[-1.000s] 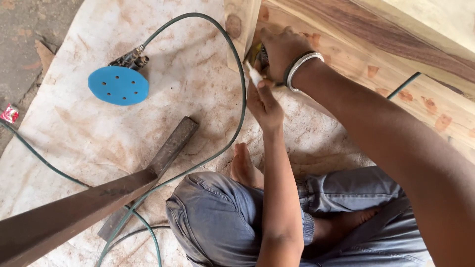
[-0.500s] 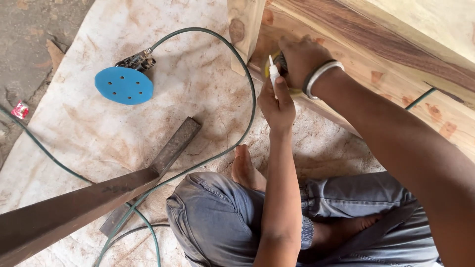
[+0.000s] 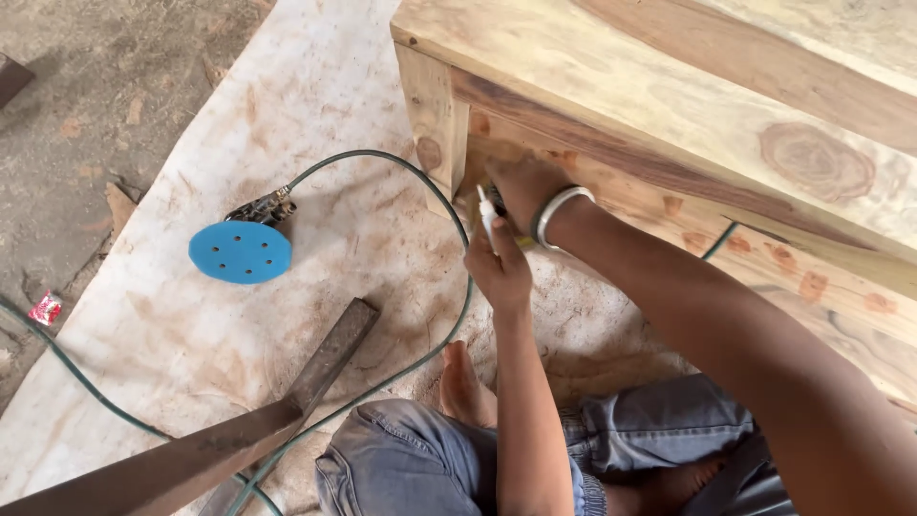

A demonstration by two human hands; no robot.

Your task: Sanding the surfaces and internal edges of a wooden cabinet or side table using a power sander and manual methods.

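Note:
My left hand (image 3: 499, 272) reaches up from my lap and pinches a thin white stick-like tube (image 3: 485, 208), its tip pointing up at the corner of a pale wooden bench frame (image 3: 669, 105). My right hand (image 3: 523, 191), with a silver bangle (image 3: 557, 212) on the wrist, is pressed against the frame's side rail beside the leg (image 3: 432, 115). It is closed around a small dark tool with a yellow end (image 3: 526, 244), mostly hidden by the fingers. The two hands touch each other at the joint.
A sander with a blue round pad (image 3: 240, 252) lies pad-up on the stained white sheet (image 3: 315, 86); its green cable (image 3: 420, 172) loops past my hands. A dark metal bar (image 3: 287, 411) slants across the lower left. My bare foot (image 3: 465, 387) and jeans-clad knee (image 3: 401, 463) are below.
The view has swung right and up, so more of the wooden frame shows. Both hands stay at the same joint; my left hand has lifted the white tube a little higher.

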